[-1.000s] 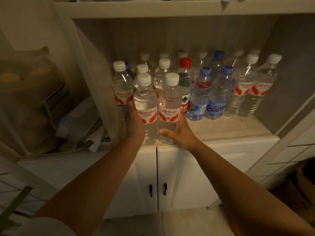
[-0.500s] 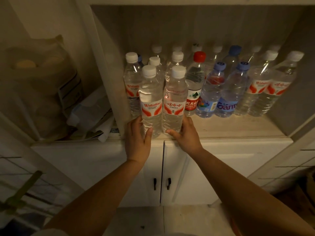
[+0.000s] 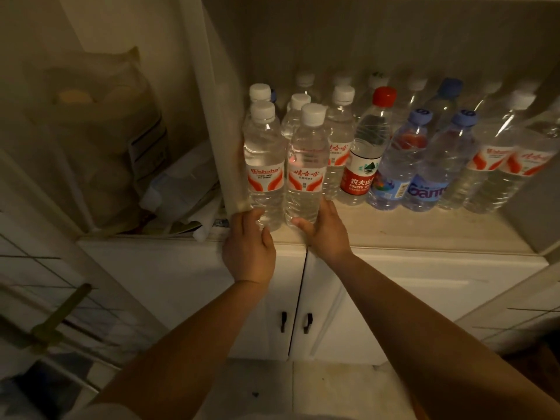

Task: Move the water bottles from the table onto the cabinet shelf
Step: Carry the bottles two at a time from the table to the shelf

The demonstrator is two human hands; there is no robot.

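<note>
Two clear water bottles with white caps and red-and-white labels stand upright at the front left of the cabinet shelf (image 3: 394, 228). My left hand (image 3: 249, 248) holds the base of the left bottle (image 3: 264, 165), fingers along its left side and thumb across its front. My right hand (image 3: 325, 233) holds the base of the right bottle (image 3: 306, 171), thumb in front and fingers curled round its right side. Behind and to the right, several more bottles fill the shelf, among them a red-capped bottle (image 3: 368, 153) and two blue-capped bottles (image 3: 424, 165).
The cabinet's white side post (image 3: 218, 116) stands right beside the left bottle. Left of it lie a bulky bag (image 3: 100, 140) and loose papers (image 3: 181, 189). Below the shelf are two white doors with dark handles (image 3: 295, 322). The shelf front right of my hands is bare.
My hands slid down from the bottles' middles to their bases. The two bottles now stand on the shelf front, tight against the side post. The view has moved closer and lower.
</note>
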